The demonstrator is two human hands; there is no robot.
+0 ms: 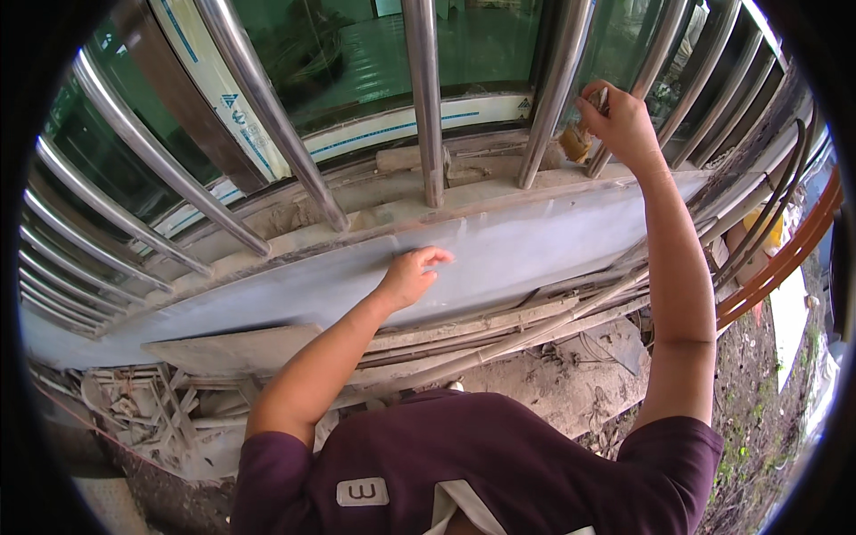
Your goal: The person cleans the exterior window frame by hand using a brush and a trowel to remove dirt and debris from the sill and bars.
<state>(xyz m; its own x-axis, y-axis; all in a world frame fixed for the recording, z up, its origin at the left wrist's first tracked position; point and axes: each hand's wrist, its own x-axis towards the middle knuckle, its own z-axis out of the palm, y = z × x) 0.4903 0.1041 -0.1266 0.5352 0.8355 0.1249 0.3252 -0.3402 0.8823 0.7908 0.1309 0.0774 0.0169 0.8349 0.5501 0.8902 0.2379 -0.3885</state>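
My right hand (621, 129) is raised at the window bars on the right, its fingers closed on a small grey and yellow-brown object (576, 143). The object's lower part hangs between two upright bars, just above the dusty sill (499, 178); its exact kind is not clear. Lower and nearer the middle, my left hand (412, 276) is in front of the pale grey wall panel (535, 242). Its fingers are loosely bent and apart, with nothing seen in them. The nearest steel bar (426, 107) to that hand stands above it.
A row of shiny bars crosses green-tinted window glass (374, 53). Below the wall lie long poles (499, 343), a loose board (236, 348) and piled scrap wood (160, 406). Dark cables (776, 209) and orange pipes (780, 259) run along the right side.
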